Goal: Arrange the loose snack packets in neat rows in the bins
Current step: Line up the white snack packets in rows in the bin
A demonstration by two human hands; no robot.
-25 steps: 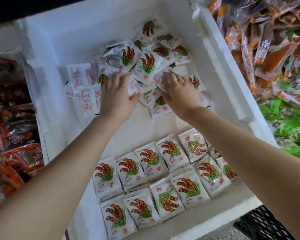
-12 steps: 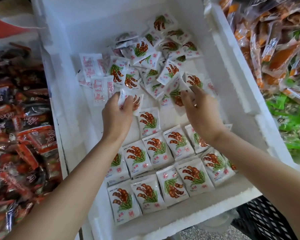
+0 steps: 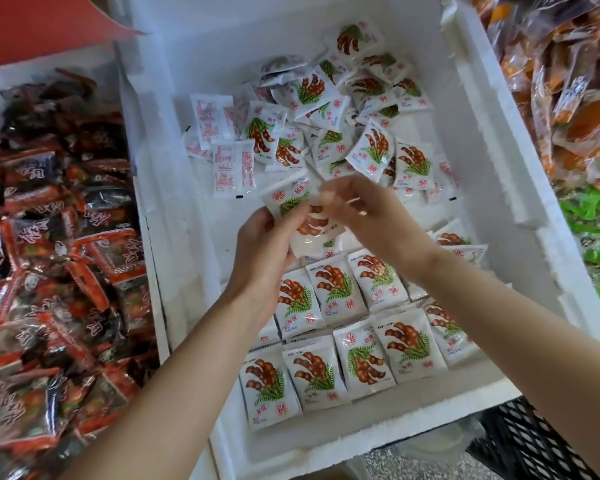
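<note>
A white foam bin (image 3: 492,188) holds small white snack packets printed with brown pods and green leaves. A loose heap of packets (image 3: 329,116) lies at the bin's far end, some face down. Two neat rows of packets (image 3: 347,334) lie along the near edge. Above the middle of the bin, my left hand (image 3: 262,251) grips a few of these packets (image 3: 302,220) from below. My right hand (image 3: 371,216) pinches the same packets from the right; its fingertips are blurred.
Left of the bin lies a pile of red and black snack packets (image 3: 49,271). To the right are orange packets (image 3: 561,81) and green ones (image 3: 596,233). A black mesh crate (image 3: 534,448) sits at the lower right. A red sheet (image 3: 32,26) overhangs the top left.
Both hands have pulled back from the loose heap toward the middle of the bin and come together. They now hold a few packets between them above the rows.
</note>
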